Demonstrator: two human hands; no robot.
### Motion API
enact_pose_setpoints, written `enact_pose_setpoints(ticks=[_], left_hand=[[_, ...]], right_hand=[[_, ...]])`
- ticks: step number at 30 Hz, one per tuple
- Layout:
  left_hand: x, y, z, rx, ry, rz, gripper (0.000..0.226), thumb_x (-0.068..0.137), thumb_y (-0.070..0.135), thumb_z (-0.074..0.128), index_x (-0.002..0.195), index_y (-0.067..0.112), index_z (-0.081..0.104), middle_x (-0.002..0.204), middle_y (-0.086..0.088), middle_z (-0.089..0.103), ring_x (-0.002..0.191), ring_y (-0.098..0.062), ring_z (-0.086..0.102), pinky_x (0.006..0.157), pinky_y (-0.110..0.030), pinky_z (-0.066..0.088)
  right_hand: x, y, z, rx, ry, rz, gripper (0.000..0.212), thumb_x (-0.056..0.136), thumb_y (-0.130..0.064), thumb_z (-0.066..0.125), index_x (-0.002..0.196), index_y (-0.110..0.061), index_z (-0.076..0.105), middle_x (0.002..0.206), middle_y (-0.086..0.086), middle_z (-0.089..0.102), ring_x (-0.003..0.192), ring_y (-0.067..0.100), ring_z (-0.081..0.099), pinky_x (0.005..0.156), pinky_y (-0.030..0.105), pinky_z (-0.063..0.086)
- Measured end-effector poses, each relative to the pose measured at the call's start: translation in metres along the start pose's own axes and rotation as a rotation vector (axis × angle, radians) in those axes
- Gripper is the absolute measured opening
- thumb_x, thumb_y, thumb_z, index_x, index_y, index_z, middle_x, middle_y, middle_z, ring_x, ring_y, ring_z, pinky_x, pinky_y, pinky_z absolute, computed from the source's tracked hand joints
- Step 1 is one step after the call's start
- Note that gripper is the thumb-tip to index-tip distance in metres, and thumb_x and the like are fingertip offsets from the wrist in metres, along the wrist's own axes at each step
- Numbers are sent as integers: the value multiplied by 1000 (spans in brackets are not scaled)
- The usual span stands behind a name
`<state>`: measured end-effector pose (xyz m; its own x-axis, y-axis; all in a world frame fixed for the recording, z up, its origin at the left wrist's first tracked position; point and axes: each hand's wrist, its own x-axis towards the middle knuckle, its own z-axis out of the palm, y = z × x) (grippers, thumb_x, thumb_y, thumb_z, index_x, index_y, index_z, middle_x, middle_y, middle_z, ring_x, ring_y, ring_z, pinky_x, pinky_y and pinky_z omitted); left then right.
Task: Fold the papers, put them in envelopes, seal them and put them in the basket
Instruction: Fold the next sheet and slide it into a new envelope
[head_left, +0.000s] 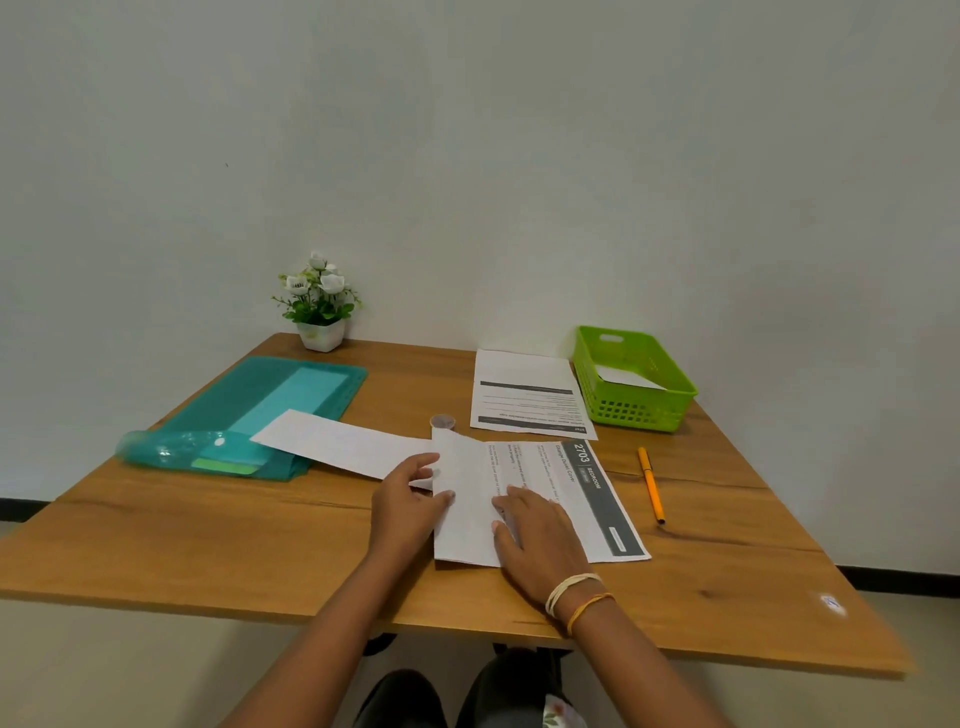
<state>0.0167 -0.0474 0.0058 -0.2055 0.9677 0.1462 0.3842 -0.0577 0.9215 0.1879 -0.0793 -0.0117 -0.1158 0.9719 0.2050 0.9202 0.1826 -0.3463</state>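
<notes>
A printed paper (524, 499) lies on the near middle of the wooden table (208, 540), its left part folded over onto the rest. The right hand (540, 540) reaches in from below, palm down, fingers straight and spread, pressing flat on the folded part. The left hand (410, 499) sits at the fold's left edge, fingers lightly bent, thumb and fingertips touching the paper's edge. A white envelope (337, 441) lies just left, partly under the paper, overlapping a teal folder (270, 395). Farther back lie a second sheet (524, 389) and a green basket (634, 379) holding an envelope; a pen (650, 483) lies right.
</notes>
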Motion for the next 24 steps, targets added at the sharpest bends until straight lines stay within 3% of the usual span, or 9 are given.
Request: enact_pose_setpoints(ticks=[7,14,17,19,21,24], left_hand=[[2,-7,2,24,-15,-20,39,80,13,76,117,19,66,118,0,65,97,-8,58,70,-11,45],[-2,-6,1,-6,20,-10,30,82,12,74,110,22,68,123,1,62,98,-9,58,66,-12,42],[-5,-7,0,-39,33,27,28,84,12,70,106,28,66,128,1,59,95,-8,58,62,-13,44],[-7,-5,-1,-86,55,33,28,88,11,65,111,28,64,130,4,57,101,-6,53,60,-9,42],[-10,-1,-1,-197,67,15,32,92,8,60,120,25,58,125,7,53,90,-2,54,51,-8,45],[-12,0,-1,-325,33,41,41,95,6,55,131,25,48,129,7,49,83,-10,65,54,-19,55]], right_hand=[[-12,-11,-7,101,114,-145,51,93,-48,32,138,-27,45,142,-5,48,132,12,41,115,36,29],[-15,-30,-12,20,-2,-360,72,81,-68,49,139,-26,37,141,-3,46,124,14,43,108,31,31],[-15,-30,-10,-4,15,-376,67,82,-56,56,138,-23,40,138,0,49,123,17,46,105,33,37],[-17,-28,-8,-4,69,-345,58,82,-45,58,134,-21,47,133,3,54,118,20,52,99,31,44],[-20,-26,-5,29,142,-280,52,82,-38,60,130,-21,53,126,3,60,112,19,57,94,29,50],[-26,-26,-4,185,210,-116,56,82,-31,62,135,-26,46,128,-2,57,112,14,56,91,25,53]])
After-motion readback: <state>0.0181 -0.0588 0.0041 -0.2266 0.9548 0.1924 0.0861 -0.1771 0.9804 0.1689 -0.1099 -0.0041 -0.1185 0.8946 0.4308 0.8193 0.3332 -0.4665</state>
